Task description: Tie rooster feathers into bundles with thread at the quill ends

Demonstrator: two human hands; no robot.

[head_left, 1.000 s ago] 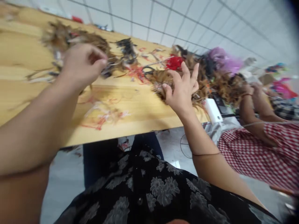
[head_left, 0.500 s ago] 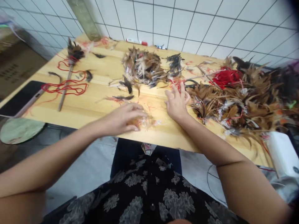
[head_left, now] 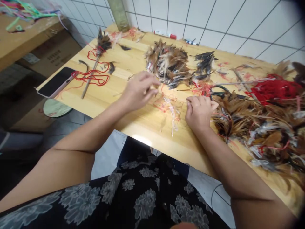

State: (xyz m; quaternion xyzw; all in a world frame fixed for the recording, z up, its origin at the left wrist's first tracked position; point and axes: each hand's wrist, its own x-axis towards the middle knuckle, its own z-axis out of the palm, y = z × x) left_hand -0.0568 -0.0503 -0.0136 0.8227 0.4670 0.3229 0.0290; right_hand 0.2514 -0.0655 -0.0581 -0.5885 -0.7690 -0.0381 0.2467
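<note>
My left hand (head_left: 140, 90) is held over the wooden table, fingers bent and the thumb apart from them, with nothing visible between. Just right of its fingertips lies a loose tangle of red and whitish thread scraps (head_left: 170, 109). On the other side of that tangle rests my right hand (head_left: 199, 112), its fingers curled in with the thumb against them; what they hold, if anything, is too small to make out. Beyond the hands sits a heap of brown and pale feathers (head_left: 170, 63). A bunch of dark feathers (head_left: 205, 63) lies beside that heap.
Scissors (head_left: 220, 90) and a large brown feather pile (head_left: 238, 111) lie right, with red thread (head_left: 276, 89) behind. At left are a phone (head_left: 57, 82), a feather-tipped stick (head_left: 90, 78) and red cord (head_left: 92, 78). Markers (head_left: 165, 34) lie by the tiled wall.
My view has shifted left. My left hand has lifted off the thread scraps, which now lie uncovered. The right hand's fingers, spread before, are now curled in.
</note>
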